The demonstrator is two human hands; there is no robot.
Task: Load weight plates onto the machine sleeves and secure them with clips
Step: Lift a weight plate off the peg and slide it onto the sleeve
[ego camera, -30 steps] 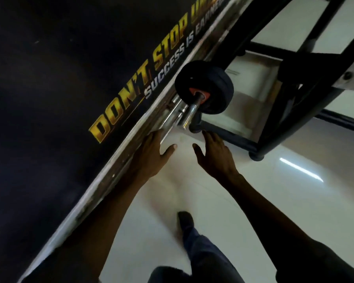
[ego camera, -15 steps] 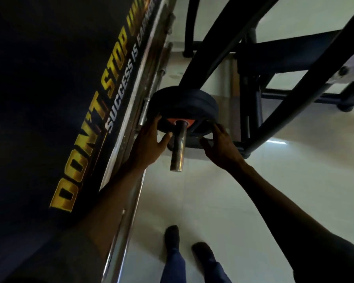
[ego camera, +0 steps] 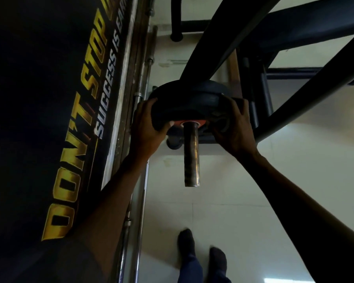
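Observation:
A black weight plate [ego camera: 188,103] with an orange hub [ego camera: 190,123] sits on the machine's steel sleeve [ego camera: 191,154], which points toward me. A second black plate seems to sit behind it. My left hand [ego camera: 146,127] grips the plate's left rim, fingers curled over the edge. On the right rim my right hand [ego camera: 235,127] holds the plate the same way. No clip shows on the bare part of the sleeve.
A dark wall banner [ego camera: 49,119] with gold and white lettering fills the left. Chrome bars [ego camera: 139,221] run along its edge. Black machine frame beams [ego camera: 307,82] cross above and to the right. My feet [ego camera: 200,252] stand on the pale tiled floor [ego camera: 233,201].
Both hands rose from open in the air below the plate to gripping its left and right rims. The view has swung so the sleeve now points straight down at me.

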